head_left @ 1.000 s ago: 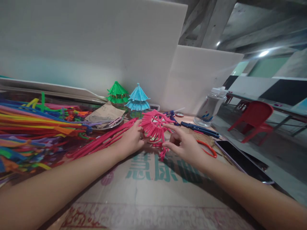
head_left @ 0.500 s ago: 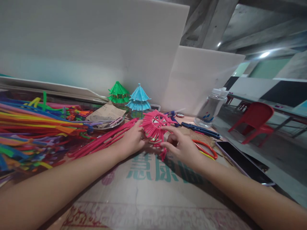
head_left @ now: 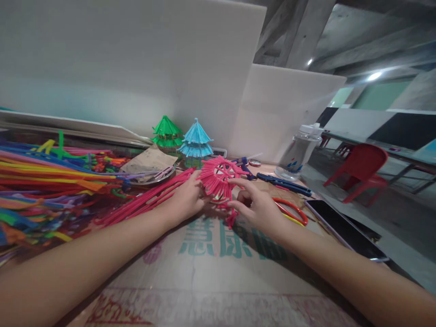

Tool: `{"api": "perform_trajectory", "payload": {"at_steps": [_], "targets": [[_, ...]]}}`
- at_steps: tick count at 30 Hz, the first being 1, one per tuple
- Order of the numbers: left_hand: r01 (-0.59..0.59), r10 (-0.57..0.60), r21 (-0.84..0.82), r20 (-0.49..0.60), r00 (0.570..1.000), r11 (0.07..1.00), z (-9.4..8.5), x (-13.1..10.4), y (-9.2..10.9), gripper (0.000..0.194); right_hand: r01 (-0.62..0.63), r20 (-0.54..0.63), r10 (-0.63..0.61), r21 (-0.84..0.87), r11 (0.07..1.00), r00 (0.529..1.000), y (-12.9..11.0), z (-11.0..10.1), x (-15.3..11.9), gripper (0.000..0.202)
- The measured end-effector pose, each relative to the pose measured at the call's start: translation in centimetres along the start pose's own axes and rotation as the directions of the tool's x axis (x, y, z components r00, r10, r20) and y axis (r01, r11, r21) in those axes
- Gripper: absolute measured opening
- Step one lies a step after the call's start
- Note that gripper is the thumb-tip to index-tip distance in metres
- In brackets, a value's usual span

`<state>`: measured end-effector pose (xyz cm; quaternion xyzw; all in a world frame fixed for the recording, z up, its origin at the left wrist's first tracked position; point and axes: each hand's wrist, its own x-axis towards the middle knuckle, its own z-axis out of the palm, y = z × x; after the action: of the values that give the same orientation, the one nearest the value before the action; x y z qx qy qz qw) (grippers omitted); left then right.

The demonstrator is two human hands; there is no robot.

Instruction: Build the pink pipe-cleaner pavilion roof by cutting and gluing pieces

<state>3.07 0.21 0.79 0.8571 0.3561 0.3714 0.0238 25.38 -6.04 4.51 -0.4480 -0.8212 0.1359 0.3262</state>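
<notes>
Head view: one pink model (head_left: 218, 171) lies between the hands, at two o'clock from the left hand (head_left: 190, 196) and ten o'clock from the right hand (head_left: 258, 203). The left is nearer, apparently clamped on its rim. The right's thumb and forefinger stand apart at the opposite rim; grip cannot be told. Long axis unclear, base partly hidden. Counted from the model: one green model (head_left: 165, 129) and one blue model (head_left: 195, 136), eleven o'clock; one phone (head_left: 345, 229), four o'clock.

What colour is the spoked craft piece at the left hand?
The craft piece is bright pink; the head view shows it best.
</notes>
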Motion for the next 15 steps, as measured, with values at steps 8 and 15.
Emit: {"api": "perform_trajectory", "payload": {"at_steps": [8,15], "targets": [[0.034,-0.034,-0.015,0.002,0.999,0.999,0.15,-0.14,-0.1,0.037,0.012,-0.004,-0.012,0.003,1.0,1.0,0.15,0.12,-0.04,0.045],[0.007,-0.007,-0.011,0.0,1.0,1.0,0.06,-0.05,-0.08,0.036,0.009,-0.006,-0.009,0.001,1.0,1.0,0.03,0.05,0.08,0.045]]}}
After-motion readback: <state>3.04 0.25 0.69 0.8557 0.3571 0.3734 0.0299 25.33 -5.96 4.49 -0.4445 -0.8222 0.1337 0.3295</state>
